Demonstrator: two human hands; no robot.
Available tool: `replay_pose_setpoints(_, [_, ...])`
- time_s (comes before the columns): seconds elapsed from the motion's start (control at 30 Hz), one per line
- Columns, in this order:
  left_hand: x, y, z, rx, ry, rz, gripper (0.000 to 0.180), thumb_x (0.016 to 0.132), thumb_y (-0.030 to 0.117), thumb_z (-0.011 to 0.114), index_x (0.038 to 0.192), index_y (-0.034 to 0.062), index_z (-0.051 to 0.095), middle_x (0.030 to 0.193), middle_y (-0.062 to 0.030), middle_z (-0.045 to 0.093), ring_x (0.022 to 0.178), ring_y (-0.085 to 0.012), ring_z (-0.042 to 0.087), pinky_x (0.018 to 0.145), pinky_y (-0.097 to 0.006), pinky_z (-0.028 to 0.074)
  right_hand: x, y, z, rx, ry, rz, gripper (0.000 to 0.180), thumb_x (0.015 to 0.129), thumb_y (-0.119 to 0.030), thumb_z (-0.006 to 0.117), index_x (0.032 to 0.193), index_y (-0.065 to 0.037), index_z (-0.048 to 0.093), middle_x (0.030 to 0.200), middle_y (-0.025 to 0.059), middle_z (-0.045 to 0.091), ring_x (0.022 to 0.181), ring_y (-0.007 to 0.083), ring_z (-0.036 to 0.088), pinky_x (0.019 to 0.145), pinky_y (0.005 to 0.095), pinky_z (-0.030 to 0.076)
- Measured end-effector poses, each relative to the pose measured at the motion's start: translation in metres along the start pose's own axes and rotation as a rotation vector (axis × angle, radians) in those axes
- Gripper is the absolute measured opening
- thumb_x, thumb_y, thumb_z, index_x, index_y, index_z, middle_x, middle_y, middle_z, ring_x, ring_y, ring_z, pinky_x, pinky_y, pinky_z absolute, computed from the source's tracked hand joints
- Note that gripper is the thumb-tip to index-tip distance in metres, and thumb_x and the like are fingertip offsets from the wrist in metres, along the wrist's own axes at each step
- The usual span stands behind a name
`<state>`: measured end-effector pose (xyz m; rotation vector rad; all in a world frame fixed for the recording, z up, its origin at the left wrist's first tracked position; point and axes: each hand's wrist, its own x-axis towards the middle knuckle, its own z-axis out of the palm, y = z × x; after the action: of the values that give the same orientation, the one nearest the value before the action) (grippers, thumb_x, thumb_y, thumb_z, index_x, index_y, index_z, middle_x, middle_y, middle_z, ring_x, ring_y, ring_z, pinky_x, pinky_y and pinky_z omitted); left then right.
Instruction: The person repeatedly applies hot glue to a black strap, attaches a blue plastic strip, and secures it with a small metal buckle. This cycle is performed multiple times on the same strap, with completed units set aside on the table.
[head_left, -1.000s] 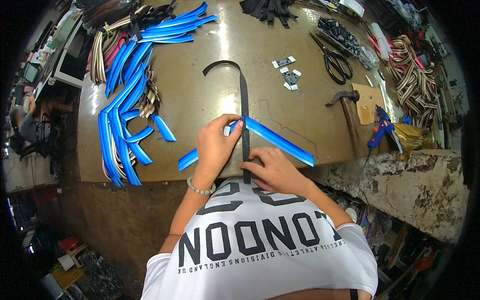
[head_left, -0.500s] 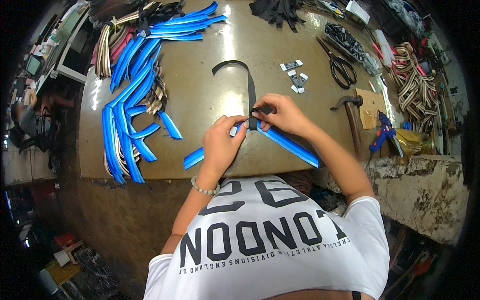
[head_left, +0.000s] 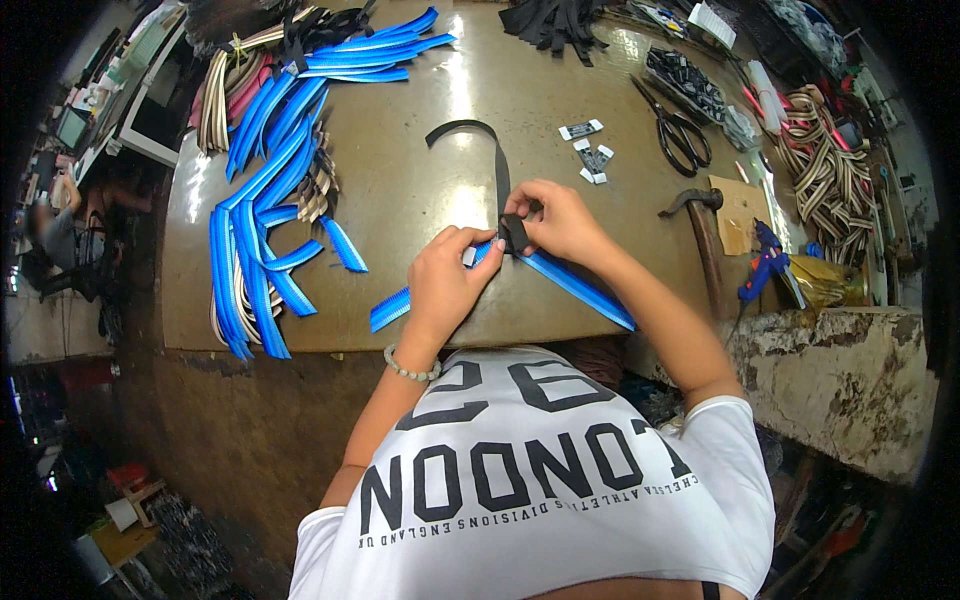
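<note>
A blue striped strap (head_left: 578, 290) lies bent into a wide inverted V near the table's front edge. Around its middle goes a black ribbon (head_left: 502, 175), whose long tail curls away over the tabletop. My left hand (head_left: 448, 275) pinches the blue strap just left of the peak, thumb on the ribbon's wrap. A small white label (head_left: 469, 257) shows beside those fingers. With bent fingers, my right hand (head_left: 560, 222) grips the ribbon's short end, which is folded over at the peak. The fingertips hide part of the wrap.
Blue straps (head_left: 265, 215) are heaped at the left. Small labels (head_left: 595, 158), black scissors (head_left: 680, 130), a hammer (head_left: 706, 235) and a blue glue gun (head_left: 768, 262) lie to the right. Black strips (head_left: 555, 25) are at the far edge; striped straps (head_left: 830, 170) hang at far right.
My right hand has shifted slightly up and left, and the ribbon's short end now lies spread flatter over the peak. My left hand has barely moved.
</note>
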<state>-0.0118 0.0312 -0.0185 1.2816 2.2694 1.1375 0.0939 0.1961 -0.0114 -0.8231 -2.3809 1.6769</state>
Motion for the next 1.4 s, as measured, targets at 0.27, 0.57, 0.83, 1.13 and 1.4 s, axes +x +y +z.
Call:
replay_pose_setpoints(0.27, [-0.004, 0.011, 0.002, 0.053, 0.057, 0.081, 0.023, 0.084, 0.024, 0.072, 0.102, 0.0095, 0.073, 0.086, -0.0114, 0.066, 0.077, -0.0267, 0.065, 0.067, -0.036, 0.049, -0.037, -0.012, 0.017, -0.497, 0.36, -0.146, 0.016, 0.086, -0.002, 0.062, 0.101, 0.001, 0.061, 0.092, 0.0159, 0.062, 0.087, 0.0363, 0.062, 0.077, 0.0428, 0.051])
replay_pose_setpoints(0.57, [-0.004, -0.01, -0.002, -0.087, -0.014, 0.106, 0.018, 0.086, 0.014, 0.069, 0.103, 0.0089, 0.074, 0.079, -0.0113, 0.06, 0.068, -0.0258, 0.059, 0.063, -0.035, 0.047, -0.074, 0.025, 0.04, -0.788, 0.255, -0.615, 0.042, 0.078, 0.001, 0.057, 0.12, 0.004, 0.06, 0.125, 0.0147, 0.056, 0.102, 0.0322, 0.054, 0.09, 0.0391, 0.048])
replay_pose_setpoints(0.83, [-0.003, -0.007, -0.005, -0.148, 0.024, 0.161, 0.015, 0.085, 0.014, 0.07, 0.098, 0.0063, 0.074, 0.076, -0.0109, 0.059, 0.066, -0.0246, 0.057, 0.061, -0.035, 0.046, -0.072, 0.016, -0.004, -0.388, 0.344, -0.504, 0.027, 0.084, -0.006, 0.057, 0.109, 0.001, 0.062, 0.123, 0.0192, 0.059, 0.107, 0.0351, 0.056, 0.092, 0.0424, 0.045])
replay_pose_setpoints(1.13, [-0.023, -0.016, -0.02, 0.095, 0.212, 0.188, 0.015, 0.084, 0.008, 0.069, 0.098, 0.0043, 0.07, 0.077, -0.0104, 0.057, 0.073, -0.0275, 0.056, 0.068, -0.039, 0.045, -0.135, 0.02, -0.062, -0.543, 0.997, 0.298, 0.051, 0.102, -0.042, 0.046, 0.096, 0.008, 0.058, 0.083, 0.0291, 0.061, 0.077, 0.0441, 0.063, 0.068, 0.0508, 0.047])
replay_pose_setpoints(1.4, [-0.025, -0.024, -0.016, 0.122, 0.178, 0.247, 0.012, 0.086, 0.008, 0.068, 0.096, 0.0033, 0.069, 0.076, -0.0129, 0.055, 0.071, -0.0296, 0.054, 0.066, -0.04, 0.043, -0.097, -0.023, 0.037, -0.424, 0.428, 0.016, 0.034, 0.098, -0.032, 0.055, 0.089, 0.0, 0.048, 0.07, 0.0299, 0.061, 0.069, 0.0514, 0.06, 0.059, 0.0566, 0.047])
